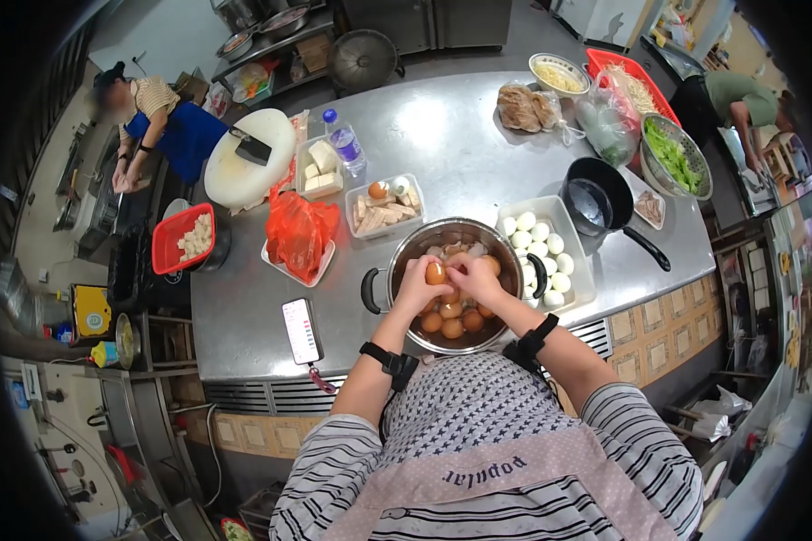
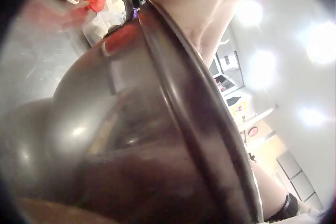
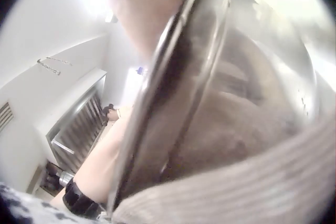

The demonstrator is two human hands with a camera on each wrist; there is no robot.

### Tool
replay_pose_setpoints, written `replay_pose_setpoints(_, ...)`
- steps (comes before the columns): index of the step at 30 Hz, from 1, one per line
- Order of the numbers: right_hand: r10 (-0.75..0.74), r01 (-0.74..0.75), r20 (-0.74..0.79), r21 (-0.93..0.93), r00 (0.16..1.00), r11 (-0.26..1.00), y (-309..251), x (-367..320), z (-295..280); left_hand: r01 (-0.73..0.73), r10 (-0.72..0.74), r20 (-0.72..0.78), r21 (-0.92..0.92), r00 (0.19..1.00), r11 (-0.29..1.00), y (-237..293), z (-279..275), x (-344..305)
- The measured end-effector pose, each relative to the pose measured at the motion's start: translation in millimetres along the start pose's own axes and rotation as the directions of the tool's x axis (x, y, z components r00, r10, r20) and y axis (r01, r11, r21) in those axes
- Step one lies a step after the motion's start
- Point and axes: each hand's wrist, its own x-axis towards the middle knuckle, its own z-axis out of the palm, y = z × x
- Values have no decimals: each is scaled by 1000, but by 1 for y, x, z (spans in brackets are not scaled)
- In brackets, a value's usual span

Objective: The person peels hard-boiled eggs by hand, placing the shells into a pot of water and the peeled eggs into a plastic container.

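Observation:
Over a steel pot [image 1: 401,261] with black side handles, both hands work close together. My left hand [image 1: 418,287] holds a brown egg [image 1: 435,273] between thumb and fingers. Right beside it, my right hand [image 1: 478,281] has its fingers bent inward at the egg; its fingertips are partly hidden, and I cannot tell whether they pinch anything. Several brown eggs [image 1: 452,328] lie in the pot below the hands, with broken shell pieces toward the far side. In the left wrist view the pot's outer wall [image 2: 121,113] fills most of the picture, hiding the fingers; the right wrist view likewise shows its wall [image 3: 226,92].
Right of the pot, a white tray [image 1: 584,270] holds several peeled eggs. Beyond it stands a black saucepan [image 1: 597,194]. To the left are a tofu container [image 1: 386,231], a red plastic bag [image 1: 299,230] and a phone [image 1: 300,330]. A cleaver [image 1: 252,146] lies on a round chopping board [image 1: 230,171].

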Motion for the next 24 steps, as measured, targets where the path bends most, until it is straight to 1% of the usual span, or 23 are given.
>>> replay_pose_setpoints(3, 49, -69, 74, 300, 996, 951, -14, -1, -3, -5, 5, 10, 25, 1000, 1000, -1, 3, 0)
replay_pose_setpoints(6, 94, -127, 130, 275, 987, 953, -6, 0, -2, 3, -4, 25, 29, 1000, 1000, -3, 6, 0)
replay_pose_setpoints(9, 30, -46, 71, 236, 997, 971, -6, -2, 0, 4, -6, 45, 30, 999, 1000, -3, 6, 0)
replay_pose_setpoints(12, 6, -9, 17, 165, 1000, 986, -9, -3, -1, -1, 1, 59, 11, 998, 1000, -3, 5, 1)
replay_pose_setpoints(15, -38, 38, 10, 38, 999, 999, -8, -2, -3, -4, 6, 64, -39, 998, 999, -3, 5, 1)
replay_pose_setpoints(16, -32, 32, 11, 2, 999, 999, -7, -2, -4, -4, 8, 65, -60, 998, 998, -2, 4, 1)
replay_pose_setpoints(18, -18, 19, 11, -71, 1000, 997, -4, -1, -3, -18, 21, 54, -68, 998, 998, -1, 3, 0)
replay_pose_setpoints(20, -58, 57, -7, -110, 998, 992, 4, 0, 3, -50, 51, 15, -61, 999, 997, -3, 2, -1)
replay_pose_setpoints(21, -75, 70, -30, -138, 997, 988, 7, 0, 2, -83, 82, -11, -52, 997, 995, -14, 4, 0)
replay_pose_setpoints(22, -210, 205, -56, -75, 976, 976, 2, 2, 0, -138, 137, -25, -51, 990, 989, -18, 7, 6)
replay_pose_setpoints(23, -136, 133, -29, -72, 990, 988, -13, -2, -5, -125, 124, -26, -37, 992, 991, -16, 8, 7)
replay_pose_setpoints(24, -30, 27, 39, 87, 999, 996, -19, -5, -6, -129, 129, -16, -27, 992, 991, -14, 6, 6)
